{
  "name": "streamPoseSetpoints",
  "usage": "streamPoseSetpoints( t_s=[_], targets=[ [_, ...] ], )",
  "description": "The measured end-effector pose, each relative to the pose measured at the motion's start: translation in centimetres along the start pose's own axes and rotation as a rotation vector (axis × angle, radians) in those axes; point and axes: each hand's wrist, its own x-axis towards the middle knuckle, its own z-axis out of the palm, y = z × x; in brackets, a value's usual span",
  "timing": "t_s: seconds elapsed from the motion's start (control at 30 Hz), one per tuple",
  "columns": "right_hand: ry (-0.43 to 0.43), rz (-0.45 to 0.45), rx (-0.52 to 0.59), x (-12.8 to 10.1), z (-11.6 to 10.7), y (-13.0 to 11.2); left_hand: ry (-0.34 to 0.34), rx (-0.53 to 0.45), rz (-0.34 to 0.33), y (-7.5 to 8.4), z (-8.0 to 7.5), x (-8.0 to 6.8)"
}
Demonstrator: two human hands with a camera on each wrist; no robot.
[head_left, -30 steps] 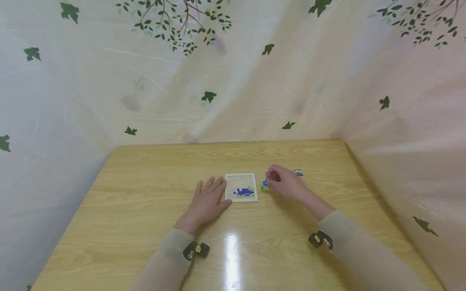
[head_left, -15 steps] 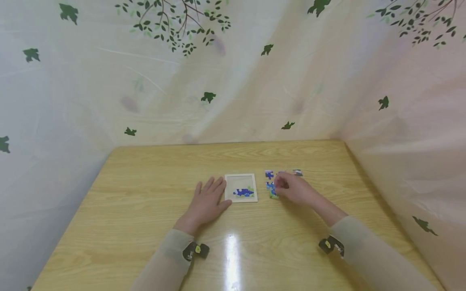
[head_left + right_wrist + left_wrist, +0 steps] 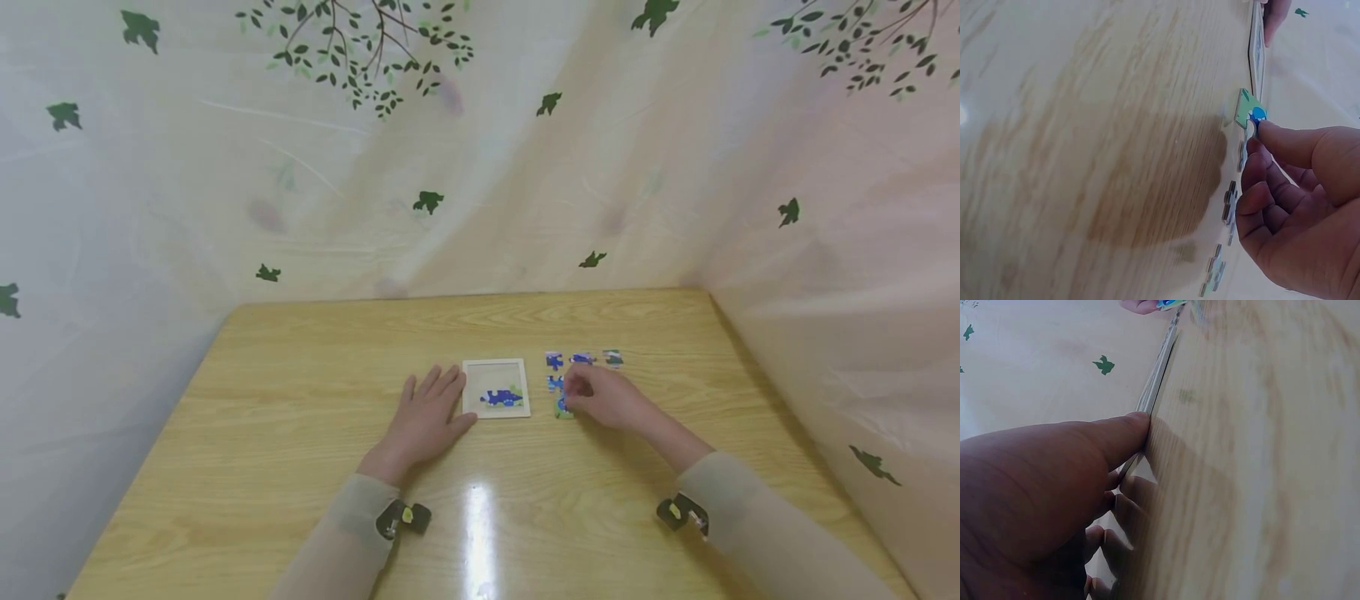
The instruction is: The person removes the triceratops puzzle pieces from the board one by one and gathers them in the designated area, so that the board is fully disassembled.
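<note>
In the head view my left hand (image 3: 423, 421) lies flat with fingers spread, its fingertips and thumb at the left side of a square white puzzle frame (image 3: 495, 362). Joined blue and green pieces (image 3: 502, 397) sit in the lower right part of that frame. My right hand (image 3: 609, 397) pinches a green and blue jigsaw piece (image 3: 1244, 112) between thumb and fingers, right of the frame. The right wrist view shows this piece tilted up off the table, its lower part covered by the thumb. From the left wrist, my thumb (image 3: 1125, 434) presses the frame's edge.
Loose jigsaw pieces lie beyond and beside my right hand: a blue one (image 3: 554, 361), a purple one (image 3: 582, 358), a grey-green one (image 3: 612, 357) and a light blue one (image 3: 555, 382). A leaf-printed curtain (image 3: 480, 208) hangs behind the wooden table (image 3: 300, 375).
My right hand has moved right and a little nearer to me with the pinched piece, uncovering loose pieces behind it. The left hand and the frame have stayed in place.
</note>
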Motion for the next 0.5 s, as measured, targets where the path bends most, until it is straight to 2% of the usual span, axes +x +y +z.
streamPoseSetpoints(
  t_s=[0.5],
  targets=[
    [0.01,0.002,-0.101,0.12,0.77,0.29,0.012,-0.003,0.001,0.0,0.07,-0.01]
  ],
)
